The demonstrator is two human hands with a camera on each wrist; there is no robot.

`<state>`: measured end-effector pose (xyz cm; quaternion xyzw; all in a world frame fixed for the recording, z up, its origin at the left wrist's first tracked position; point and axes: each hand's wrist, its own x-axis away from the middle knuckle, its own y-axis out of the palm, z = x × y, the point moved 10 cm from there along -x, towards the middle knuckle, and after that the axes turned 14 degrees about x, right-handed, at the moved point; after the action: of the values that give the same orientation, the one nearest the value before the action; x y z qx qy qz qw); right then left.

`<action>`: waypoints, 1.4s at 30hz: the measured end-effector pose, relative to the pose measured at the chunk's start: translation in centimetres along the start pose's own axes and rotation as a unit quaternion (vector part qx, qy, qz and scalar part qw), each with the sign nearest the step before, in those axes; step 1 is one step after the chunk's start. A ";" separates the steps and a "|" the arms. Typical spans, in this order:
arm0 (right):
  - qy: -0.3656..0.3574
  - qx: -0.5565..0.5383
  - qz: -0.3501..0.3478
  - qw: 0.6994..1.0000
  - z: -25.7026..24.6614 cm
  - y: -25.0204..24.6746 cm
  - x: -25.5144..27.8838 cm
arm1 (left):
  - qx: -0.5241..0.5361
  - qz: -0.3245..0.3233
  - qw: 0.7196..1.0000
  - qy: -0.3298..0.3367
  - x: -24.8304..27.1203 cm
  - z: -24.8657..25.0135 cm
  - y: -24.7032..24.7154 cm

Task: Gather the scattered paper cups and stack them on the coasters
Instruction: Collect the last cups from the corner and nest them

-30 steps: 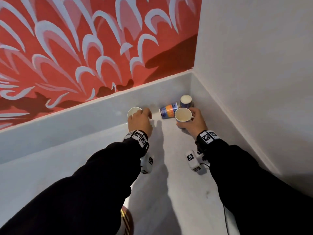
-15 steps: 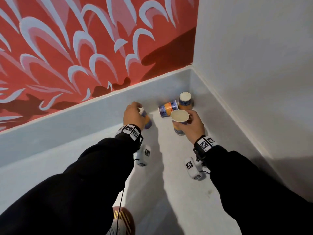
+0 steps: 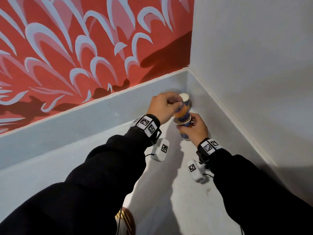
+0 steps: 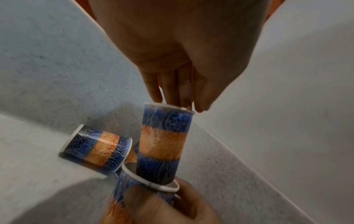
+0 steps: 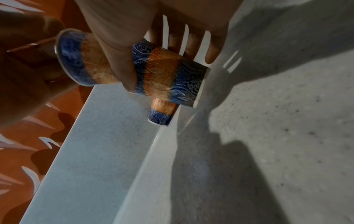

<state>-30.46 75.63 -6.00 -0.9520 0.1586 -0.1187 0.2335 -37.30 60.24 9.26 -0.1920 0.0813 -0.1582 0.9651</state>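
Observation:
My left hand (image 3: 169, 104) pinches the rim of a blue and orange paper cup (image 4: 164, 144), the upper cup. Its base sits inside the mouth of a matching lower cup (image 4: 134, 189), which my right hand (image 3: 193, 128) grips around the side. In the right wrist view my thumb (image 5: 122, 68) lies across the lower cup (image 5: 168, 75). A third cup (image 4: 95, 150) lies on its side just behind them. Another cup (image 3: 185, 99) stands upside down in the corner. No coaster can be made out for certain.
The cups are in the far corner of a pale speckled surface (image 3: 160, 192), bounded by a raised ledge (image 3: 84, 119) under the red patterned wall and by a white wall (image 3: 254, 82) on the right. A red and gold striped round thing (image 3: 126, 221) peeks out below my left sleeve.
My left hand carried its cup rightward from the ledge and set it into the mouth of the cup held by my right hand. The lying cup is now hidden behind the hands in the head view.

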 end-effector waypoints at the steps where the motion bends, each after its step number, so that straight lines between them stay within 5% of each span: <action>1: 0.001 -0.003 0.003 1.000 0.3 -0.3 0.1 | 0.012 0.020 1.000 0.000 -0.1 -0.2 -0.3; 3: -0.002 -0.004 0.005 1.000 0.5 -0.4 0.3 | 0.023 0.022 0.999 -0.020 -0.4 -1.2 -0.1; 8: -0.035 0.036 0.044 0.998 -0.3 -0.2 0.5 | -0.011 -0.116 0.992 -0.048 -0.7 -2.7 3.6; 13: -0.037 0.005 0.053 0.998 0.0 0.0 1.1 | -0.071 0.019 0.997 -0.032 -3.4 -4.0 1.0; 20: 0.029 -0.086 0.036 0.995 2.3 0.6 2.1 | -0.334 -0.137 0.931 -0.051 -4.4 -12.0 4.9; 25: 0.040 -0.127 0.021 0.991 3.1 1.3 2.2 | -0.401 -0.083 0.912 0.014 -3.5 -12.1 4.4; 32: 0.025 -0.114 0.028 0.993 2.4 1.6 2.4 | -0.283 0.002 0.957 -0.066 -3.7 -11.5 -1.5; 38: 0.024 -0.127 0.028 0.991 1.6 1.2 2.9 | -0.249 -0.169 0.942 -0.151 0.7 -14.5 2.4; 42: 0.021 -0.107 0.045 0.993 2.3 -0.5 3.5 | -0.317 -0.051 0.935 -0.151 1.7 -14.0 0.7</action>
<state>-26.39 75.73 -7.15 -0.9606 0.2183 -0.1103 0.1316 -38.56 55.46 -3.99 -0.5140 -0.0298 -0.1423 0.8454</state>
